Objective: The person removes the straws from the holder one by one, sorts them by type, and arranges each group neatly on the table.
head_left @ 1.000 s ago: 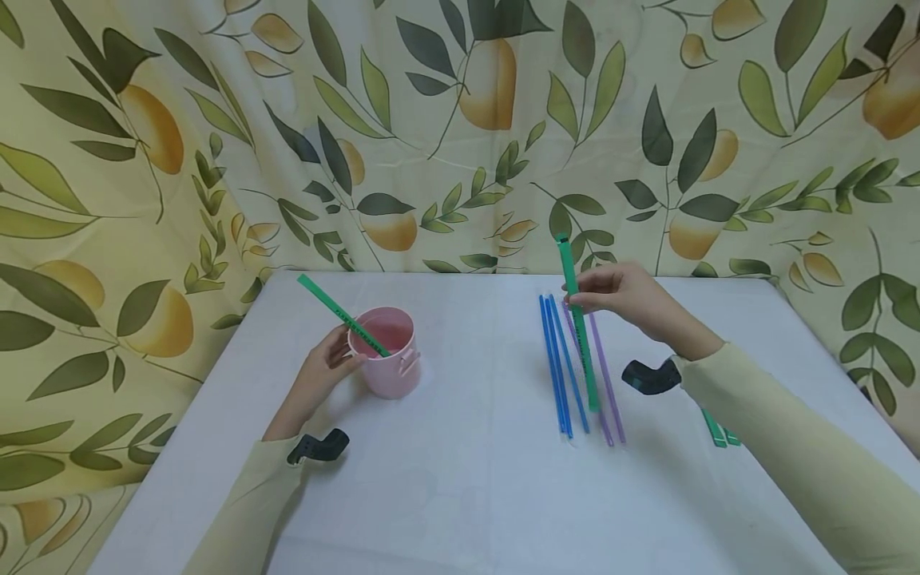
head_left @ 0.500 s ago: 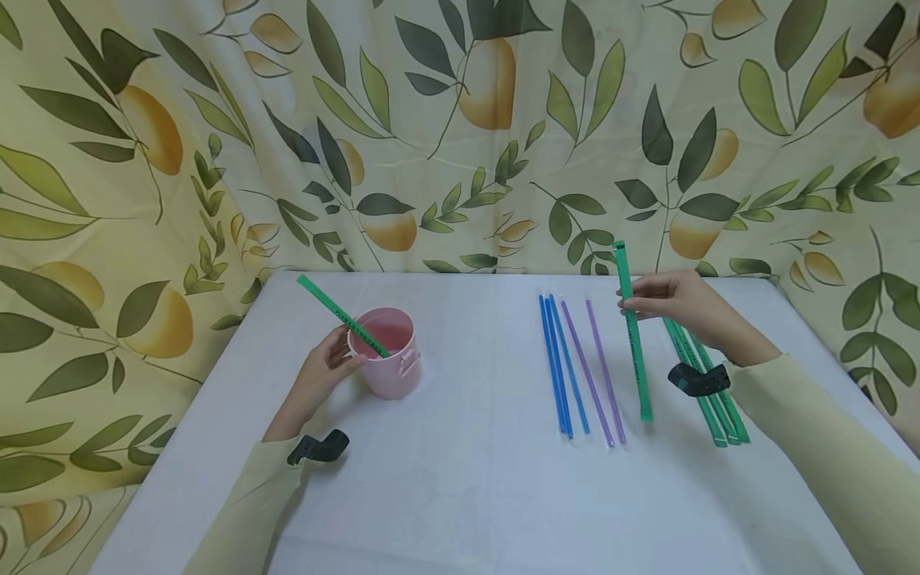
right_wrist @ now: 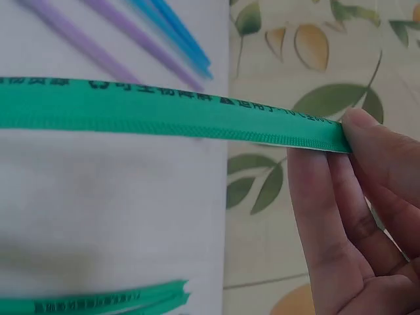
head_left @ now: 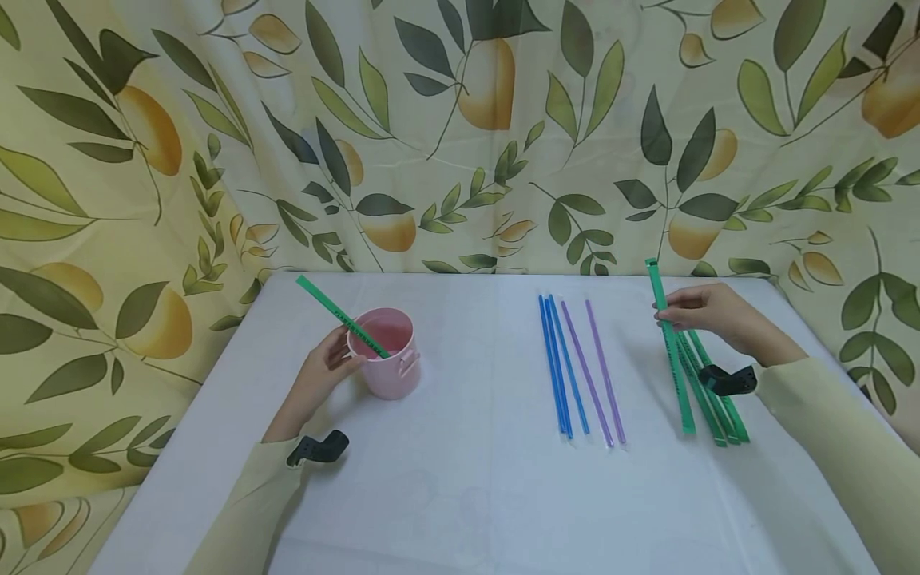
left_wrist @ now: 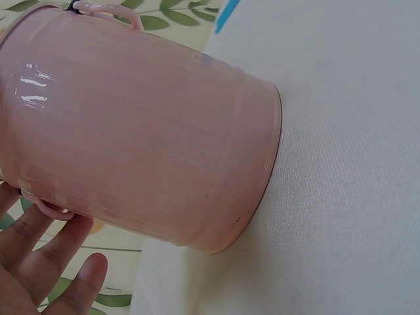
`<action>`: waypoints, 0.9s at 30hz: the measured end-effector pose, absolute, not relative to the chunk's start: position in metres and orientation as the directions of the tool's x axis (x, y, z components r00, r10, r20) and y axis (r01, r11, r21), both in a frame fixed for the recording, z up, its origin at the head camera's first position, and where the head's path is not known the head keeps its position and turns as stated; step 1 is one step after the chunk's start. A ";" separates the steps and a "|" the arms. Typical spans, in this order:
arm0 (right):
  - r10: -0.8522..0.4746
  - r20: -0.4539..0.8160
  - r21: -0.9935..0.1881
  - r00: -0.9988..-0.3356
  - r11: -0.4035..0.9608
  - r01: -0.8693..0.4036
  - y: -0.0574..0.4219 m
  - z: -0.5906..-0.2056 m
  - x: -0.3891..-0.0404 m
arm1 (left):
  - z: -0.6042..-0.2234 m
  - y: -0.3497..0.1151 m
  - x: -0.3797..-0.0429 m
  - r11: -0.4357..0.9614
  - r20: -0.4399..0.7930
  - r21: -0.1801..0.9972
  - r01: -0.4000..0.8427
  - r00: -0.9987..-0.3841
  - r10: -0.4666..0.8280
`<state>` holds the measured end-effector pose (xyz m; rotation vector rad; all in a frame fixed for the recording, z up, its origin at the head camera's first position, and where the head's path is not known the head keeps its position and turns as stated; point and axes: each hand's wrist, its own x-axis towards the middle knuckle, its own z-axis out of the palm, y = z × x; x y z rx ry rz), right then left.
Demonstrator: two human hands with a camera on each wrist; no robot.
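My right hand [head_left: 719,315] pinches a straw in a printed green wrapper [right_wrist: 164,111] between thumb and fingers near its upper end. It hangs tilted beside several other green-wrapped straws [head_left: 719,391] lying together on the white table, and overlaps them in the head view. My left hand [head_left: 319,375] holds a small pink bucket [head_left: 391,377] at its left side, thumb near the rim. In the left wrist view the fingers [left_wrist: 62,243] lie by the bucket's small handle. Another green-wrapped straw [head_left: 334,307] leans in the bucket, its top sticking out to the upper left.
Between the hands, three blue straws [head_left: 557,363] and two purple straws [head_left: 600,371] lie side by side on the white table [head_left: 460,479]. A curtain with a leaf and fruit print [head_left: 460,160] hangs behind the table's far edge.
My right hand has carried the green-wrapped straw rightward from above the purple straws to beside the other green ones, and a little lower. The left hand and bucket have stayed put.
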<state>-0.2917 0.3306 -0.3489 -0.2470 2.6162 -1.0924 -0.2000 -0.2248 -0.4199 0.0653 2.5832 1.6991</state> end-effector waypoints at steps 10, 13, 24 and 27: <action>-0.207 -0.334 -0.687 -0.919 0.721 0.087 0.358 -0.369 -0.312 | -0.420 -0.225 -0.199 0.389 -0.013 0.921 0.012 -0.998 0.062; -0.198 -0.364 -0.685 -0.910 0.719 0.118 0.364 -0.376 -0.318 | -0.420 -0.225 -0.199 0.389 -0.009 0.921 0.017 -0.998 0.064; -0.134 -0.427 -0.668 -0.894 0.714 0.212 0.373 -0.396 -0.330 | -0.420 -0.224 -0.200 0.399 -0.007 0.917 0.018 -0.998 0.062; -0.138 -0.417 -0.661 -0.898 0.724 0.196 0.370 -0.398 -0.331 | -0.420 -0.224 -0.200 0.399 -0.008 0.917 0.016 -0.998 0.058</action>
